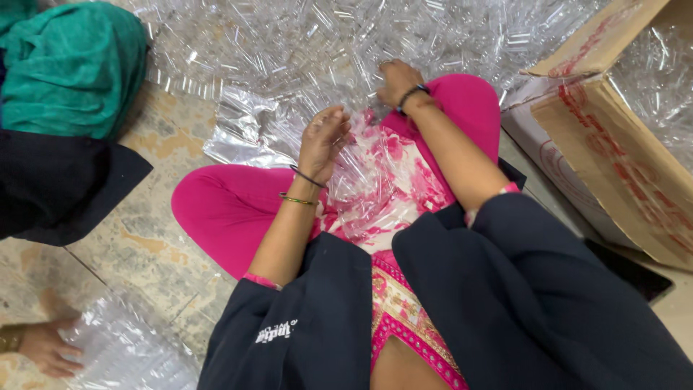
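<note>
Your right hand (398,81), fingers curled, digs into the clear plastic tube pile (303,43) just ahead, nearer than your left hand (323,141), loosely open on the lap tubes (361,180).

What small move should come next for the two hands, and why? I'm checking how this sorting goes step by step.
Probably the right hand should close its fingers on a few clear plastic pieces from the pile and draw them back to the lap. It already rests on the pile's near edge, while the left hand lies open on the clear pieces in the lap, holding nothing that shows.
</note>
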A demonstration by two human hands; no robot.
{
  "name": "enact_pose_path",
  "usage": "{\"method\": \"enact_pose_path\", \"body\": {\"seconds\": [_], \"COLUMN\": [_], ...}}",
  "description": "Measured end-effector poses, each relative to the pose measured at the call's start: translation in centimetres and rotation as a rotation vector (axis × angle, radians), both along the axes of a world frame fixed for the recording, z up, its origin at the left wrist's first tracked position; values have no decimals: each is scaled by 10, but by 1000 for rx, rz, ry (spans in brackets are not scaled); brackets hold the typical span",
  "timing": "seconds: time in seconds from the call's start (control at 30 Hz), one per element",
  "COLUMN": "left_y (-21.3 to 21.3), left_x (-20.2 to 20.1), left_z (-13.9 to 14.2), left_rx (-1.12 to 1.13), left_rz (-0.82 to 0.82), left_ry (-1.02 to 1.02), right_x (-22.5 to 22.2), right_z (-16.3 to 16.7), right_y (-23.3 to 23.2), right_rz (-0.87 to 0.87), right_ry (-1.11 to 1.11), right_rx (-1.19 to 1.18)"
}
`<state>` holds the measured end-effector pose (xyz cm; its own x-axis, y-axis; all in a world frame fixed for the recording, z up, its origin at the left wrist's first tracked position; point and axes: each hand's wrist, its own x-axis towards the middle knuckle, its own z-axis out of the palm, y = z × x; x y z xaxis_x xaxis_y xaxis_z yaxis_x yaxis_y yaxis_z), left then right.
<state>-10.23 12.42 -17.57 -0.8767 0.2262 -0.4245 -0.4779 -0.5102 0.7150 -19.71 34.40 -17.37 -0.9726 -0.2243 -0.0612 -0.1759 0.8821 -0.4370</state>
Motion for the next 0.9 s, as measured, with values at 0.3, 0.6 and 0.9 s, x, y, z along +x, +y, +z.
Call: {"method": "enact_pose_path", "body": {"seconds": [0.3, 0.6, 0.9], "left_y": [48, 31, 58], "left_x": [-26, -16, 18], "left_z": [10, 18, 25], "left_rx": [42, 385, 87], "left_rz": [-36, -1, 26], "left_ry": [112, 149, 300], "right_x": [103, 117, 149], "right_z": [59, 30, -2], "right_y": [-3, 9, -10], "right_rz": [70, -133, -249], "right_ry": [417, -159, -294], "right_rx": [-684, -1741, -1709]}}
